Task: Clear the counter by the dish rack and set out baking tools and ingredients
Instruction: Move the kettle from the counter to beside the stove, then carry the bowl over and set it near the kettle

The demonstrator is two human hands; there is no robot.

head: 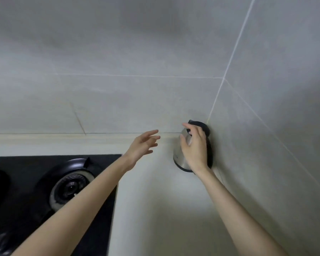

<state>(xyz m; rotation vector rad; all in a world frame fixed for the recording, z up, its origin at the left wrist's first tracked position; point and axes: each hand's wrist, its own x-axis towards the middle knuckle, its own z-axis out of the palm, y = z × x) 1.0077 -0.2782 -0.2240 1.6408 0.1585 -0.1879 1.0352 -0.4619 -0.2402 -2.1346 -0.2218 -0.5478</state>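
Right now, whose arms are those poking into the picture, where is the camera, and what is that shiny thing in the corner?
There is no machine here. The arms belong to a person, and the camera sits on that person's head, looking forward and down, so you see what they see. That is why the arms come in from the bottom of the picture.

The shiny thing is a steel kettle with a black top. It stands on the pale counter, tucked into the corner where two grey tiled walls meet.

The right hand lies against the kettle. I cannot tell whether it is really gripping it. The left hand is open with its fingers spread, holds nothing, and reaches toward the kettle.

At the left is a black stove with a round burner.
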